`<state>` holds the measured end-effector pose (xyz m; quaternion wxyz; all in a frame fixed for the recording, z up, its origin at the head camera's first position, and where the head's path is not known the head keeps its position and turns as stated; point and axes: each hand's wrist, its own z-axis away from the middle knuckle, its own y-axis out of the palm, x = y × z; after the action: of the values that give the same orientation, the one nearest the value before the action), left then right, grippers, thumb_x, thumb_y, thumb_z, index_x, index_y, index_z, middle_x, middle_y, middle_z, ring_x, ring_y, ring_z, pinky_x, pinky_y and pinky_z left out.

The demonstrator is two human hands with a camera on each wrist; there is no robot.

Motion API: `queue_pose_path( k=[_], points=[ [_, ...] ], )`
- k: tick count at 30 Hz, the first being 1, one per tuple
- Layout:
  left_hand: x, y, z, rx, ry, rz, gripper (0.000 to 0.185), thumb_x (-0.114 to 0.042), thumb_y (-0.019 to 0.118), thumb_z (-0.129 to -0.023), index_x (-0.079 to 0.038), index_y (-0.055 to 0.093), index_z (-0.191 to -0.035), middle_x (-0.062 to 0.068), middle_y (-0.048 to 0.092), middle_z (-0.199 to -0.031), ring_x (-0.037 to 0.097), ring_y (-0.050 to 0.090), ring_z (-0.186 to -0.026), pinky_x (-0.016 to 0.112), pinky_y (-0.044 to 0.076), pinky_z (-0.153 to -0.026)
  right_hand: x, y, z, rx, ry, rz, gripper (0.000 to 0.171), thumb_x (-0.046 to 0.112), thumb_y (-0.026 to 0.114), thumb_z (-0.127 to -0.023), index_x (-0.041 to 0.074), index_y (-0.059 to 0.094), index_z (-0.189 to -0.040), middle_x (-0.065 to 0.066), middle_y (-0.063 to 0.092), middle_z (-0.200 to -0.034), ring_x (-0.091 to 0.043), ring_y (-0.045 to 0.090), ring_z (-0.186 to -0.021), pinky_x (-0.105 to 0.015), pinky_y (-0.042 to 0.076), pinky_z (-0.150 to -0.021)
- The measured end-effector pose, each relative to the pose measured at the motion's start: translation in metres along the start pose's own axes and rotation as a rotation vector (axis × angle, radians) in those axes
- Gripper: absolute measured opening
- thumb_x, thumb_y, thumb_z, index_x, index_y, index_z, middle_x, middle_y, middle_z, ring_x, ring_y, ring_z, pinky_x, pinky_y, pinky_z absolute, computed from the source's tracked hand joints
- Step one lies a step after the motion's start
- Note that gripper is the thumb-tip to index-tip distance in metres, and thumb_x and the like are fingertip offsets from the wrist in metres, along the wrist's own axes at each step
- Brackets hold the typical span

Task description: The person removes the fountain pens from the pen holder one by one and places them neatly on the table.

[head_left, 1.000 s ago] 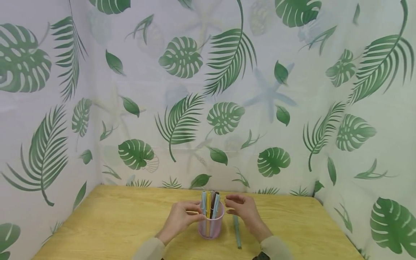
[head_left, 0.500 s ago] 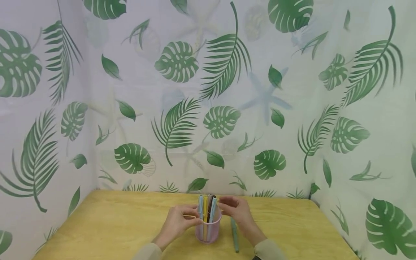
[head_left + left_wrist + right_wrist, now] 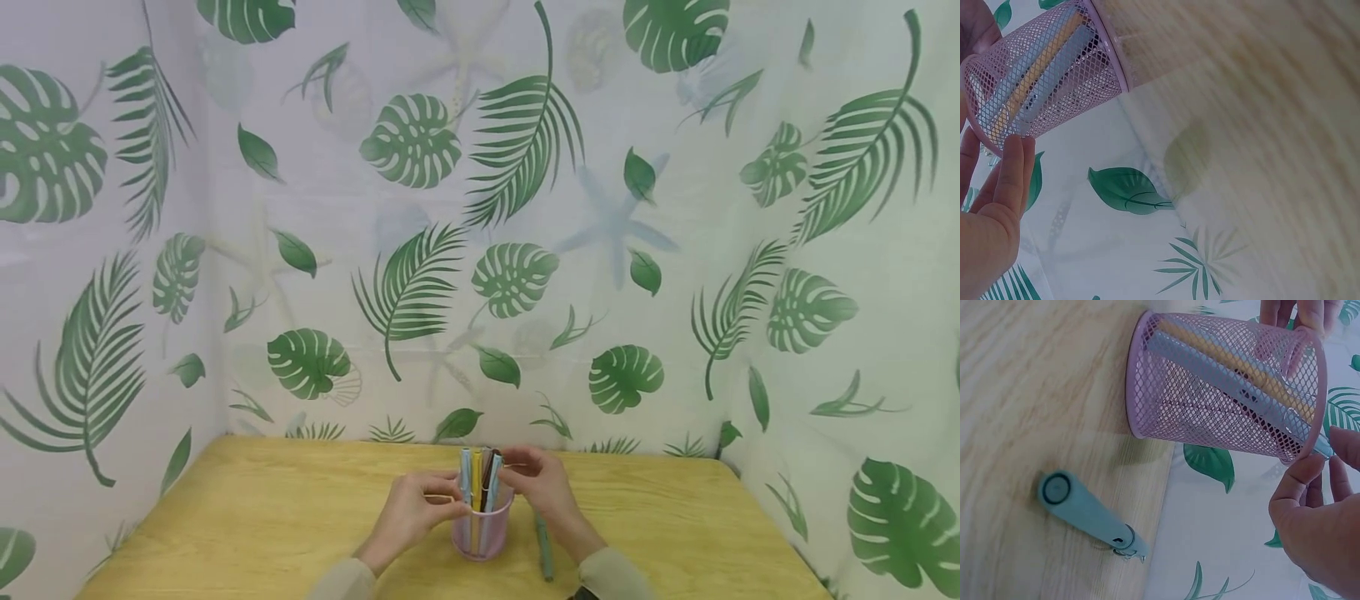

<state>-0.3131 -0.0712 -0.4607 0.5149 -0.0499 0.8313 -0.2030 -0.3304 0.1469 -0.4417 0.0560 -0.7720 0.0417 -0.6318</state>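
Note:
A pink mesh pen cup stands upright on the table, holding several capped pens: light blue, yellow and dark brown. My left hand grips the cup's left rim; in the left wrist view its fingertips lie against the mesh. On the opposite side, my right hand has finger and thumb around the top of a light blue pen, close to the rim. The right wrist view shows a teal-green pen with a clip lying on the table, beside the cup.
The wooden table reaches back to a white curtain printed with green leaves. More of this curtain encloses the left and right sides.
My right hand has come leftward from beside the cup to the pen tops at its right rim. My left hand stays at the cup. The view has shifted slightly.

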Motion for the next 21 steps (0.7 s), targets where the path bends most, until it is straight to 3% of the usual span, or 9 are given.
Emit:
queue_pose_path(
  k=[6,11,21],
  points=[
    [-0.0002,0.0006,0.0003,-0.004,-0.001,-0.005,0.007,-0.016,0.081,-0.08,-0.01,0.076,-0.079,0.02,0.067,-0.122,0.035,0.066,-0.113,0.031,0.062,-0.083,-0.0002,0.0034,-0.0021,-0.023,0.019,0.036,0.028,0.007,0.074,-0.085,0.001,0.068,-0.111,-0.014,0.07,-0.108,-0.016,0.066,-0.091,-0.036,0.06,-0.075],
    [0.0006,0.0012,-0.0005,-0.007,-0.011,-0.014,0.007,-0.016,0.082,-0.08,-0.011,0.076,-0.08,0.019,0.068,-0.122,0.033,0.067,-0.112,0.03,0.062,-0.084,0.0019,0.0049,-0.0019,-0.033,0.02,0.067,0.028,0.011,0.076,-0.085,0.003,0.069,-0.111,-0.014,0.07,-0.107,-0.017,0.065,-0.089,-0.027,0.055,-0.07],
    [0.0021,0.0007,-0.001,-0.015,0.005,-0.022,0.009,-0.017,0.082,-0.079,-0.01,0.077,-0.081,0.017,0.068,-0.122,0.033,0.067,-0.112,0.028,0.062,-0.082,-0.0013,0.0089,-0.0054,-0.051,-0.016,0.132,0.031,0.012,0.081,-0.08,0.004,0.069,-0.108,-0.011,0.07,-0.099,-0.015,0.064,-0.087,-0.026,0.057,-0.079]
  ],
)
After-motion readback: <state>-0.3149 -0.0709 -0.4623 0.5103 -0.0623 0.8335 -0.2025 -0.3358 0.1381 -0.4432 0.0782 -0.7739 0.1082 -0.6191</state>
